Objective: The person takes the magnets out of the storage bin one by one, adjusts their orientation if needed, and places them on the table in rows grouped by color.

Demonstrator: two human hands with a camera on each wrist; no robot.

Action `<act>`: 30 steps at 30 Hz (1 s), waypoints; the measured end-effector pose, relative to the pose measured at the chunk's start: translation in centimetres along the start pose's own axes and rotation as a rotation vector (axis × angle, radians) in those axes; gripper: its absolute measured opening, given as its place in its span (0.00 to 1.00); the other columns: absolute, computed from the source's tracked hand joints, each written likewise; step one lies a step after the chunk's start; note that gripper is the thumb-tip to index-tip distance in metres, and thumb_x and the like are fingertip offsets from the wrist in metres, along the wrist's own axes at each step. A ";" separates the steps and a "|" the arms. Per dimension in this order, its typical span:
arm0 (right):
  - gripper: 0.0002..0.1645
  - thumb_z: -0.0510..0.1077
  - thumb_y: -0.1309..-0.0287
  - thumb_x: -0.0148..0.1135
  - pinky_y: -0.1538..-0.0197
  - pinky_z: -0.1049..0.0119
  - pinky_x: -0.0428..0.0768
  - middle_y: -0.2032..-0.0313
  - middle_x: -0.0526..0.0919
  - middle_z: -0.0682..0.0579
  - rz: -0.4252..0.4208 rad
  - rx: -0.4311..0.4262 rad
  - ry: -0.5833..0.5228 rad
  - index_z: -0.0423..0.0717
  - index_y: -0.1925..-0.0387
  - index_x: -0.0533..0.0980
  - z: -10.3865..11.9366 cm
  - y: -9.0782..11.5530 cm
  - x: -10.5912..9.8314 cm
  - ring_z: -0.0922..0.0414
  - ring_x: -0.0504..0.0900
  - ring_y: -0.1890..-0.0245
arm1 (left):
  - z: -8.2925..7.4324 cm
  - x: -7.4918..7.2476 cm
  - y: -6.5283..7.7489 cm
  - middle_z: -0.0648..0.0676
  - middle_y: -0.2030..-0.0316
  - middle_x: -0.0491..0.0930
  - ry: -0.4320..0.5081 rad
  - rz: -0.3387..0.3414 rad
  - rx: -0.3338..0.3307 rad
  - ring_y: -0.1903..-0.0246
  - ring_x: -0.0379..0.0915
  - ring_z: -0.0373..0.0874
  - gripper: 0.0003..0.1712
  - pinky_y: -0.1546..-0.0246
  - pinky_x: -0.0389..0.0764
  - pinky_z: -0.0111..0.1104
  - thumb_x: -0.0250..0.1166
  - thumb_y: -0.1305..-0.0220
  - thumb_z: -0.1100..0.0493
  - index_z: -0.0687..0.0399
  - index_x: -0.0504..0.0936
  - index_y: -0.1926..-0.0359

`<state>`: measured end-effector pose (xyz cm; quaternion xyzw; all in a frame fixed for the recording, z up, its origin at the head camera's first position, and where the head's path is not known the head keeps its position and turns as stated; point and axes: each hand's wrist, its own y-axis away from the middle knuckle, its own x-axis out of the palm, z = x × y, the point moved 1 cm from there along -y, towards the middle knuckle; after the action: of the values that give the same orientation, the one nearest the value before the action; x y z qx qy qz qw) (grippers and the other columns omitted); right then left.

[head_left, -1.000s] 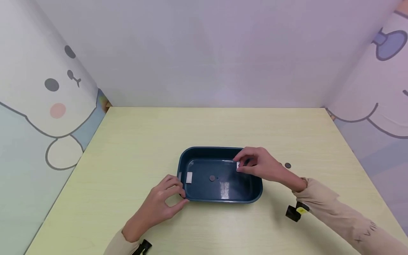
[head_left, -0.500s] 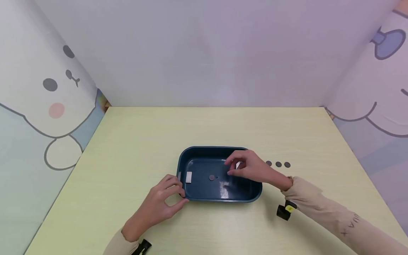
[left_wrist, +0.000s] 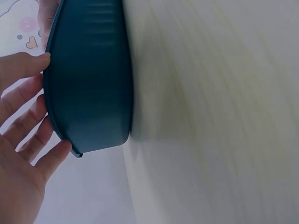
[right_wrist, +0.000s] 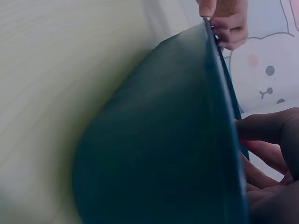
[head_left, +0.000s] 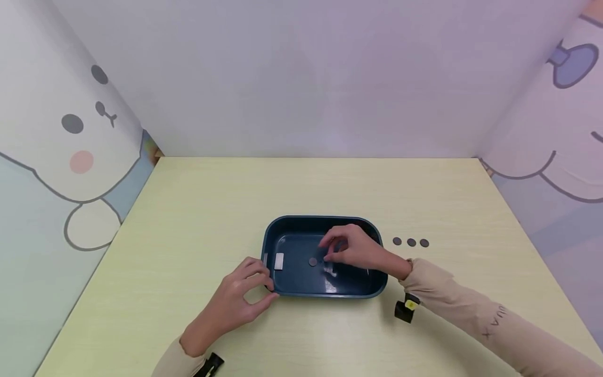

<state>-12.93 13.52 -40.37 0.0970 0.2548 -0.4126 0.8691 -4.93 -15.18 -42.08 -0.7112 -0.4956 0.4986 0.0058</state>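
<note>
In the head view, a dark blue plastic tray (head_left: 325,296) sits on the table. My left hand (head_left: 235,301) holds its near left corner, thumb at the front rim and fingers at the left side. My right hand (head_left: 355,246) is inside the tray, thumb and index finger bent with a gap between their tips and nothing visible in it. Just left of those fingertips, a dark round coin-like disc (head_left: 313,262) lies on the tray floor. A white rectangular piece (head_left: 279,261) lies near the tray's left end. A second white piece is hidden behind my right hand.
Three dark round discs lie in a row right of the tray, the middle disc (head_left: 411,242) between the others. The wooden table (head_left: 212,209) meets a pale wall (head_left: 306,78) at the back, with cartoon-printed panels at both sides.
My right hand has moved left across the tray toward the disc, away from the white piece at its fingers. The row of discs has come into view. My left hand has stayed put.
</note>
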 end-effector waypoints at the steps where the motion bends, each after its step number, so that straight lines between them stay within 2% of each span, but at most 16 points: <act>1: 0.13 0.34 0.49 0.68 0.64 0.62 0.81 0.62 0.81 0.43 0.006 0.005 0.000 0.37 0.59 0.79 -0.1 -0.1 0.2 0.55 0.82 0.69 | 0.0 0.0 0.0 0.42 0.66 0.75 0.000 0.001 0.001 0.58 0.68 0.39 0.08 0.57 0.72 0.24 0.73 0.50 0.56 0.44 0.79 0.73; 6: 0.12 0.31 0.49 0.66 0.66 0.62 0.81 0.62 0.80 0.41 0.027 0.001 -0.020 0.35 0.60 0.79 -0.4 -0.5 1.0 0.53 0.82 0.69 | 0.0 0.0 -0.1 0.42 0.67 0.75 0.004 -0.005 0.003 0.59 0.68 0.39 0.09 0.56 0.71 0.24 0.73 0.50 0.57 0.44 0.79 0.73; 9: 0.11 0.31 0.50 0.67 0.67 0.65 0.80 0.65 0.80 0.44 0.038 0.001 -0.016 0.37 0.61 0.80 -1.0 -0.8 1.3 0.58 0.82 0.70 | -0.1 0.0 -0.1 0.42 0.67 0.75 0.012 -0.010 0.005 0.59 0.68 0.39 0.09 0.56 0.71 0.24 0.73 0.51 0.57 0.44 0.79 0.73; 14: 0.12 0.30 0.52 0.67 0.69 0.68 0.80 0.66 0.80 0.46 0.065 0.020 0.021 0.37 0.62 0.80 -1.2 -1.3 1.7 0.61 0.81 0.71 | -0.1 0.1 0.0 0.42 0.67 0.74 0.020 -0.021 0.016 0.59 0.68 0.39 0.09 0.57 0.72 0.24 0.73 0.51 0.58 0.44 0.79 0.73; 24: 0.12 0.28 0.55 0.68 0.69 0.72 0.79 0.65 0.79 0.48 0.069 -0.029 0.111 0.38 0.64 0.81 -1.4 -2.0 2.7 0.64 0.80 0.72 | 0.0 0.1 0.0 0.42 0.67 0.74 0.013 -0.016 0.012 0.59 0.68 0.39 0.09 0.56 0.71 0.24 0.73 0.51 0.58 0.44 0.79 0.73; 30: 0.12 0.28 0.55 0.67 0.70 0.71 0.78 0.67 0.79 0.48 0.066 -0.060 0.150 0.38 0.65 0.82 -1.2 -2.1 3.0 0.64 0.78 0.74 | 0.0 0.1 0.1 0.42 0.67 0.74 0.020 -0.028 0.020 0.59 0.68 0.39 0.10 0.56 0.70 0.24 0.74 0.52 0.58 0.43 0.79 0.73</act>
<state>-13.40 10.59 -42.87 0.1099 0.3281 -0.3674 0.8633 -4.88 -15.14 -42.16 -0.7091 -0.5002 0.4964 0.0249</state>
